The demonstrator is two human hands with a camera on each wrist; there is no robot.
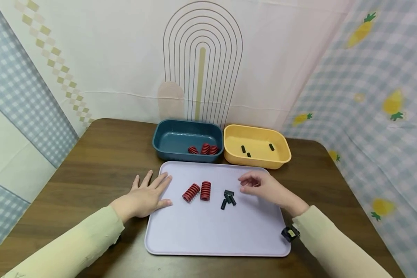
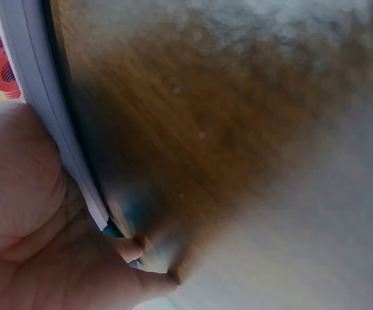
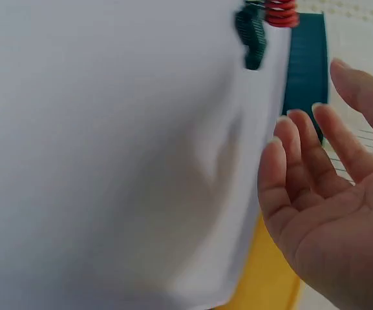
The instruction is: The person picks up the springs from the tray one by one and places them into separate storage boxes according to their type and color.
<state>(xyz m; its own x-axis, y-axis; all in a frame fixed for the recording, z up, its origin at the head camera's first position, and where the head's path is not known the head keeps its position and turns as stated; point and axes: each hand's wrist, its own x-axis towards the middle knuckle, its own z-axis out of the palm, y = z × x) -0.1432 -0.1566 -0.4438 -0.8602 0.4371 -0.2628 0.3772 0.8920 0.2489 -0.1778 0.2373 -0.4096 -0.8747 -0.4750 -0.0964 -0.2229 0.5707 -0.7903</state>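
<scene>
My left hand lies with fingers spread at the left edge of a pale lilac tray. Over the tray's right side hovers my right hand, its fingers loosely bent and nothing between them, as the right wrist view also shows. Just left of it, several small dark green springs lie in a loose group. Two thick red springs, one tilted and one nearly straight, lie between the hands. In the left wrist view the palm is beside the tray's rim.
Behind the tray, a blue bin holds three red springs. A yellow bin beside it contains three small dark springs. Everything stands on a brown wooden table against a cloth-covered wall.
</scene>
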